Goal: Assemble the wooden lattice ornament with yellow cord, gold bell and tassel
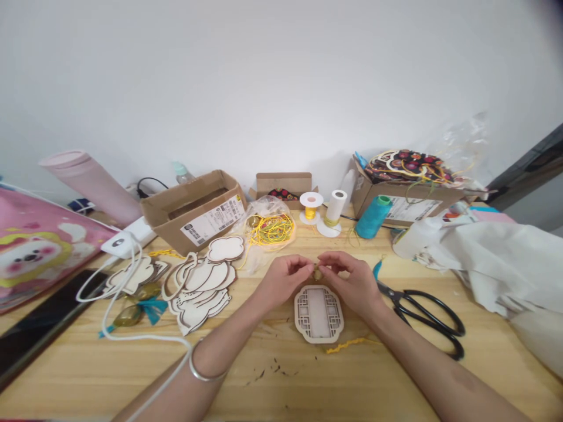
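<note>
My left hand (290, 275) and my right hand (347, 275) meet at the middle of the table, fingertips pinched. Between them they hold a small olive-gold piece (317, 274), too small and covered to name. Just below the fingers lies a flat wooden lattice frame (319, 315) with a pale panel down its middle. A twisted yellow cord (346, 346) rests below the frame, under my right forearm. Black-handled scissors (422, 316) lie right of that forearm, beside a bit of teal tassel (377, 270).
Wooden cutouts (204, 281) are piled at left, near a teal-tasselled ornament (132, 313) and a white cable (145, 337). Behind stand an open cardboard box (197, 220), yellow cords (272, 230), spools (311, 200), a teal thread cone (373, 217) and a filled box (396, 202). White cloth (497, 264) covers the right.
</note>
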`<action>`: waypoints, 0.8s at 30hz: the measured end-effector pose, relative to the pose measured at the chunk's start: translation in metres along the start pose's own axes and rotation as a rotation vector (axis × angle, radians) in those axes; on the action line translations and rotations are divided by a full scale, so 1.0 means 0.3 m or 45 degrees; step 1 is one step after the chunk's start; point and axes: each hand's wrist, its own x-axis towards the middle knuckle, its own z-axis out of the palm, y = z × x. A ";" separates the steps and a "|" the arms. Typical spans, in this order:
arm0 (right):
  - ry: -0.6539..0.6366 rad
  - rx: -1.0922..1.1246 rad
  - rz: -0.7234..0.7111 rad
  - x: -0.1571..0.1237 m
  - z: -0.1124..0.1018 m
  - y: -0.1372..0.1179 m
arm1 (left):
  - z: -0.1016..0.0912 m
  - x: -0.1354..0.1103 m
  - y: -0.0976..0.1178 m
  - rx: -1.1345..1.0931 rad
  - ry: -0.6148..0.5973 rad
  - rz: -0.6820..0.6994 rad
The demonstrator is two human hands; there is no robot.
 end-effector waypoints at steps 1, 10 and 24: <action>-0.001 -0.003 -0.006 -0.001 0.000 0.001 | 0.000 0.000 0.000 0.007 0.000 0.006; -0.025 -0.048 -0.045 0.000 0.002 0.018 | -0.003 -0.006 -0.006 0.114 0.027 0.111; -0.057 -0.252 -0.347 -0.004 -0.018 -0.013 | 0.001 -0.006 0.001 -0.101 0.022 -0.012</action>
